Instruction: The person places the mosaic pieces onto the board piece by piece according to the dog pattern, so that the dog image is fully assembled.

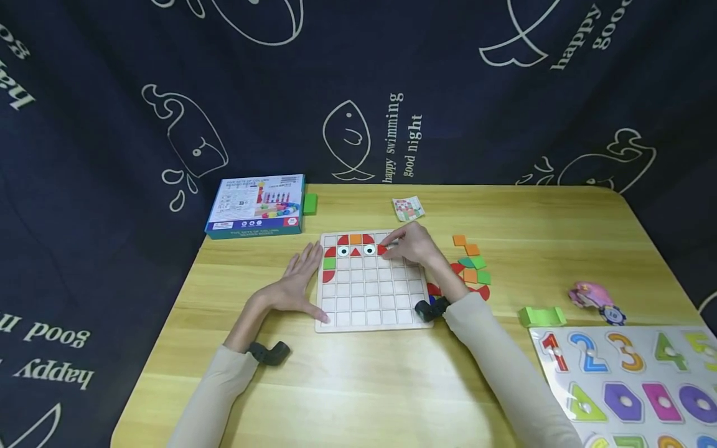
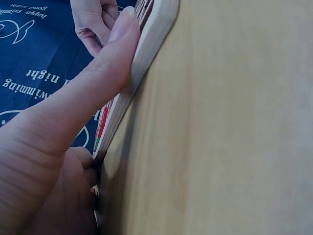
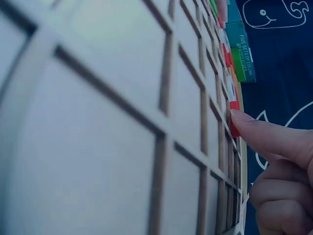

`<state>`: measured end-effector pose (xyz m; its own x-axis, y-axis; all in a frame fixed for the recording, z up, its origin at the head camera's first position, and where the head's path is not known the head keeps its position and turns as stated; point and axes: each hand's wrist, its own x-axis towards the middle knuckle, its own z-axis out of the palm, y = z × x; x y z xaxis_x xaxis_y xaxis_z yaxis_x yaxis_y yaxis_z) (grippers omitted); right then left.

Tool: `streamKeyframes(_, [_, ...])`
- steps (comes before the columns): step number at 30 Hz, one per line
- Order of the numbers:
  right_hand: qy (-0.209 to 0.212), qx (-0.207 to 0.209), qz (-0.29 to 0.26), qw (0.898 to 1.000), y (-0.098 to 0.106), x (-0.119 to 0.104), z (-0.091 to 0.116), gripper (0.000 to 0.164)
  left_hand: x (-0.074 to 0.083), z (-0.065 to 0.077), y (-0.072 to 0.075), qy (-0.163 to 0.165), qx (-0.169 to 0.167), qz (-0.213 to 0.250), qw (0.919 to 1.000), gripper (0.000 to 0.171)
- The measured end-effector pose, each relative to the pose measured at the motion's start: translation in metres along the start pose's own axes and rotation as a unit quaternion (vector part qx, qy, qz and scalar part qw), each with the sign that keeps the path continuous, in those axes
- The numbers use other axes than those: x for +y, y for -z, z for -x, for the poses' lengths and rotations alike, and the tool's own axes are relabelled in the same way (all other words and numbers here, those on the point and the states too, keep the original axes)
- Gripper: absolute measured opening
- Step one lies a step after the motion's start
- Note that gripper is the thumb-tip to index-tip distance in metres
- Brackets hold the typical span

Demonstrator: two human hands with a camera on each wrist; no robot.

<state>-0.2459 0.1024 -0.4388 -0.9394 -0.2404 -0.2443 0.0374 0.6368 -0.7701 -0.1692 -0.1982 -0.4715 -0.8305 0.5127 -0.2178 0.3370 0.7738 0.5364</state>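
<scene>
A wooden grid board (image 1: 358,303) lies on the table, with red, orange and green tiles and two eye tiles (image 1: 343,251) in its upper and left cells. My left hand (image 1: 291,287) is spread along the board's left side, with its thumb (image 2: 105,71) on the near left corner. Over the upper right of the grid, my right hand (image 1: 416,244) holds a red tile (image 1: 382,249) at its fingertips, beside the right eye tile. In the right wrist view a fingertip (image 3: 244,117) touches this red tile (image 3: 234,126), and the other fingers are curled.
Loose orange, green and red tiles (image 1: 471,275) lie right of the board, partly behind my right forearm. A pattern card (image 1: 408,208) lies beyond it. A boxed toy (image 1: 254,206) stands back left. A number-and-shape puzzle board (image 1: 607,379), green block (image 1: 542,317) and pink toy (image 1: 590,294) are at right.
</scene>
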Motion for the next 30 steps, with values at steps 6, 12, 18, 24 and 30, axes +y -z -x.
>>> streamKeyframes(6, [-0.001,-0.004,-0.01,1.0,0.0,0.001,-0.002,0.023,0.0,-0.001,-0.001,0.001,-0.003,0.001,1.0,0.149])
streamKeyframes(12, [0.009,-0.021,-0.037,0.999,0.006,0.006,-0.002,0.026,-0.001,-0.001,-0.002,0.0,0.001,0.005,1.0,0.15])
streamKeyframes(18, [-0.016,0.009,-0.061,0.998,0.052,0.019,0.02,0.034,0.001,-0.001,0.0,-0.003,-0.001,0.004,1.0,0.149])
streamKeyframes(24, [-0.073,0.07,-0.034,0.994,0.107,0.058,0.043,0.042,0.003,0.001,0.003,-0.001,0.003,0.012,0.9999,0.148])
streamKeyframes(30, [-0.144,0.036,0.01,0.989,0.129,0.094,0.063,0.046,0.001,0.001,0.0,0.0,0.001,0.004,1.0,0.147])
